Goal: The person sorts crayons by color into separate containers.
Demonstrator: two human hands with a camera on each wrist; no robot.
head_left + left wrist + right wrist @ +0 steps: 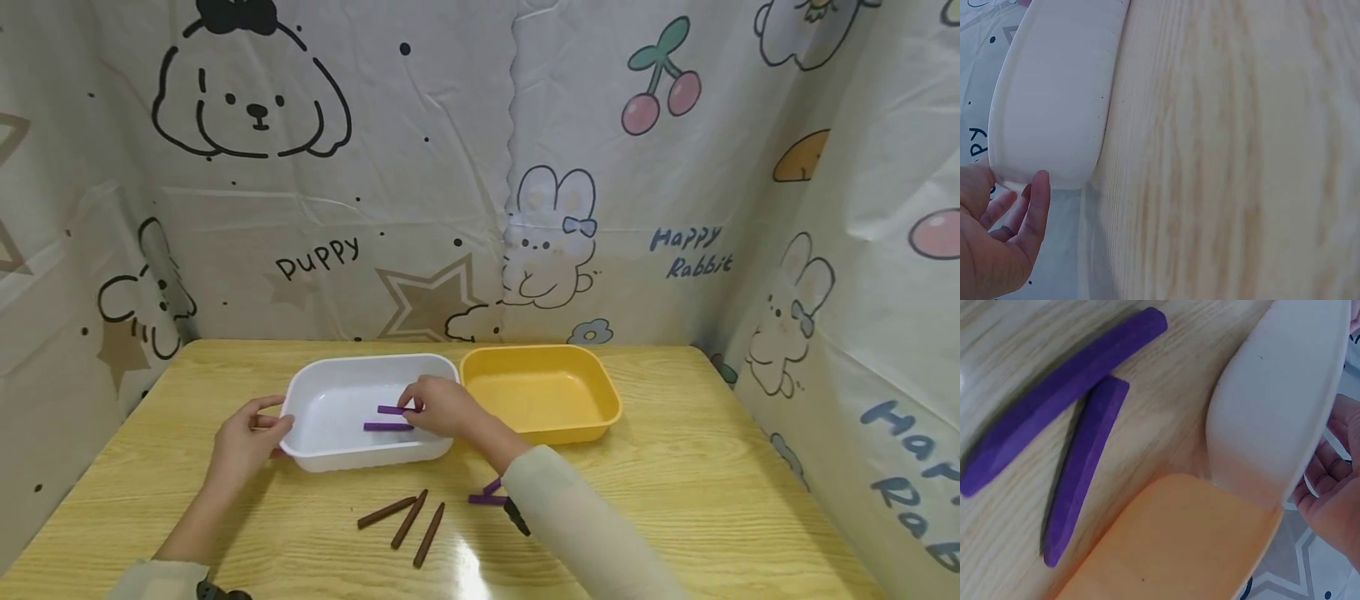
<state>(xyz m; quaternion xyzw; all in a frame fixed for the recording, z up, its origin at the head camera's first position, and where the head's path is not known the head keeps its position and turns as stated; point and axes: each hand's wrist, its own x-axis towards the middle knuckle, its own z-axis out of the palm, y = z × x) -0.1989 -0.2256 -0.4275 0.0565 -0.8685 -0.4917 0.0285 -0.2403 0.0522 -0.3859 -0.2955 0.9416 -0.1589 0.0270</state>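
Note:
My left hand (243,437) grips the left end of a white plastic tray (367,458), thumb at the rim and fingers along the outside. Inside the tray, the fingertips of my right hand (444,408) pinch one end of a purple crayon (388,409). A second purple crayon (382,427) lies just in front of it on the tray floor. In the right wrist view the white tray's wall hides the held crayon. Two more purple crayons lie on the table, one longer-looking crayon (1066,403) touching the other crayon (1085,472); my right sleeve partly covers them in the head view.
A yellow tray (540,435) stands against the white one's right side. Several brown crayons (409,518) lie on the wooden table (712,500) in front of the white tray. Printed cloth (420,192) hangs behind the table and along its sides.

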